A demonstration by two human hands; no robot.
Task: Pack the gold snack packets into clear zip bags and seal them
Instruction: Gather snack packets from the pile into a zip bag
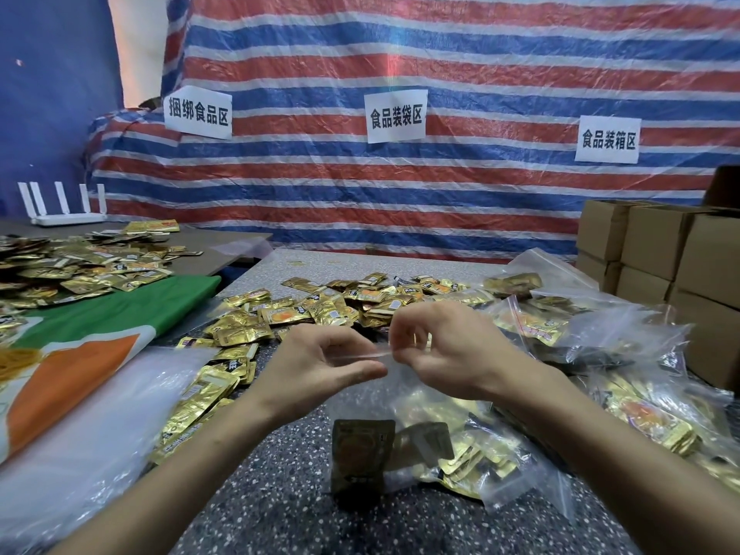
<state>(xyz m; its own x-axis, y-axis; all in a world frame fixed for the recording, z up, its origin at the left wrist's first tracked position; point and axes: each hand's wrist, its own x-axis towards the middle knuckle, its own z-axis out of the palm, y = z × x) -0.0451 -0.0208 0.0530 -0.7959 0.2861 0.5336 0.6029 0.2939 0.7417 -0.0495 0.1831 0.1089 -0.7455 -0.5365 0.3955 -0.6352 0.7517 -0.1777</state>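
A clear zip bag [362,402] hangs upright between my hands above the speckled table [280,494], with gold snack packets [358,454] inside near its bottom. My left hand [320,364] pinches the bag's top strip at its left end. My right hand [444,346] pinches the same strip at its right end, fingers curled over it. Loose gold packets [320,306] lie heaped on the table just beyond my hands. Filled clear bags [532,318] are piled to the right.
A stack of empty clear bags [80,434] lies at the left front over a green and orange cloth [120,314]. More gold packets [72,262] cover the left table near a white router [64,210]. Cardboard boxes [660,250] stand at right. A striped tarp [400,186] hangs behind.
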